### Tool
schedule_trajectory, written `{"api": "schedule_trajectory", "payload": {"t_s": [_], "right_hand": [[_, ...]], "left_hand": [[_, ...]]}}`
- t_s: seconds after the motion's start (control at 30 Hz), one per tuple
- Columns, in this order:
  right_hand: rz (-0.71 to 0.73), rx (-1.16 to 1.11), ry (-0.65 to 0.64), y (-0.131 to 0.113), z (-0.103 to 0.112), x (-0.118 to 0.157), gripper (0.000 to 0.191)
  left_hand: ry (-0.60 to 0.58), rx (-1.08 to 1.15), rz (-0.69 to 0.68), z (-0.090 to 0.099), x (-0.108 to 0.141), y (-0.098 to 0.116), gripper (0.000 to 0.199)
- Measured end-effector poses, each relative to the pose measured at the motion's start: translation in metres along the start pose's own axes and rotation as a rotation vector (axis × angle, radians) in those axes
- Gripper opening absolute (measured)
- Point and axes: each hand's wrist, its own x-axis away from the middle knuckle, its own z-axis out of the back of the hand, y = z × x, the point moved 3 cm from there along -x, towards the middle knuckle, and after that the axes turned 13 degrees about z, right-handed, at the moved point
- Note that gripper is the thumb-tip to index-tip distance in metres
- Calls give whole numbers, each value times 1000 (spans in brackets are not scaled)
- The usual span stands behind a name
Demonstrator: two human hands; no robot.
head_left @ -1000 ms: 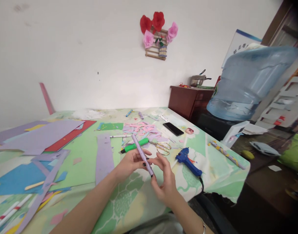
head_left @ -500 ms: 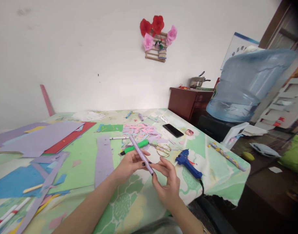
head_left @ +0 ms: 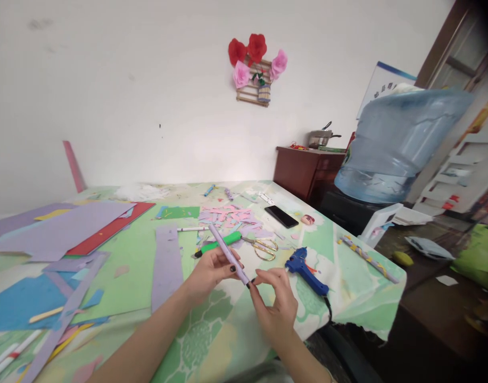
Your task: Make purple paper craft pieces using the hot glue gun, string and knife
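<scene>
One purple tube (head_left: 223, 243): left hand (head_left: 209, 272) grip pinched shaft; right hand (head_left: 278, 304) grip pinched lower end. Glue gun (head_left: 307, 272) lay right of tube.

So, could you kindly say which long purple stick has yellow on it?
The yellow-banded stick right of the blue glue gun; the other stick, held in the left hand with the right hand at its near end, shows plain purple.
</scene>
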Motion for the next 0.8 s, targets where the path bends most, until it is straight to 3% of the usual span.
{"api": "schedule_trajectory", "payload": {"t_s": [0.2,0.43,0.8], "right_hand": [[-78,-106,-64,4,-4,1,10],[-54,-207,-188,7,-11,2,25],[-131,-281,-179,8,-12,-4,24]], "left_hand": [[58,31,-11,5,-1,3,24],[241,41,-16,13,-2,5,26],[211,-23,-23,19,-6,0,36]]}}
